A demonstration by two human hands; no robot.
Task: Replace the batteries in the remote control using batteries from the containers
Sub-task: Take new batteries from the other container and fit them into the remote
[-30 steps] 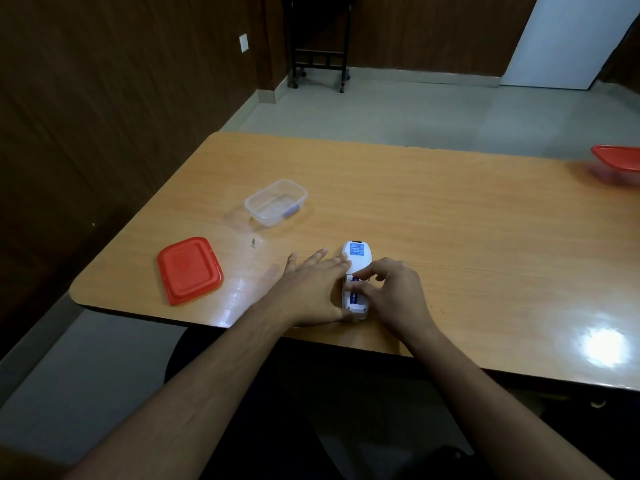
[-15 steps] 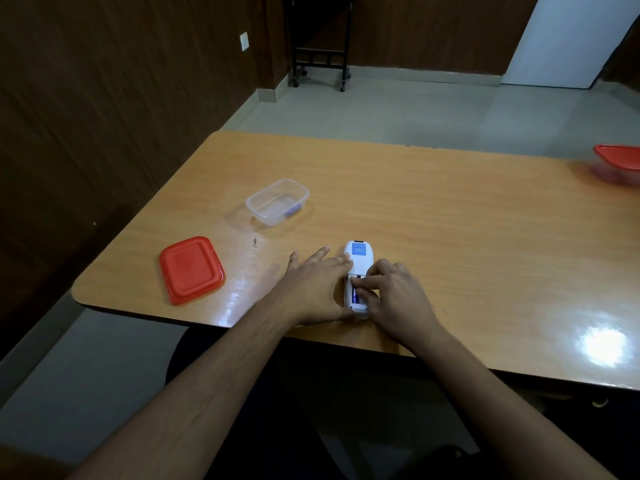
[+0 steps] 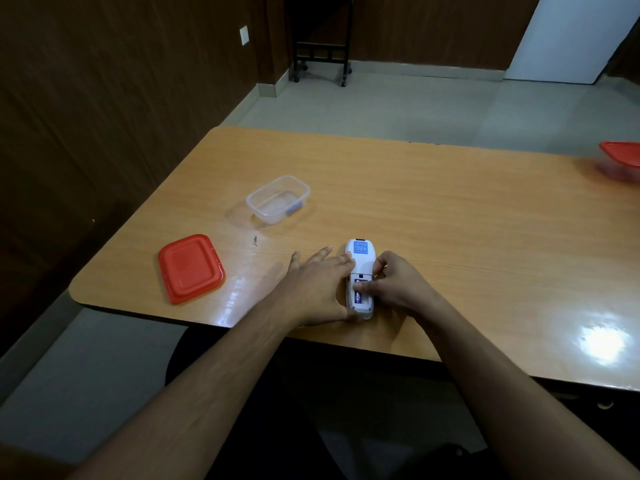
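A white remote control lies face down near the table's front edge, its battery bay uncovered. A battery shows inside the bay. My left hand lies flat against the remote's left side, fingers spread, steadying it. My right hand curls over the right side, with thumb and fingertips pressing on the battery in the bay. A clear plastic container stands open farther back on the left, with a small blue battery against its near wall.
A red lid lies at the left near the table edge. Another red-lidded container sits at the far right. A tiny dark scrap lies between lid and clear container. A black stand is by the far wall.
My right hand's fingers have shifted slightly down over the battery bay and pressed closer to the remote. My left hand has stayed in place.
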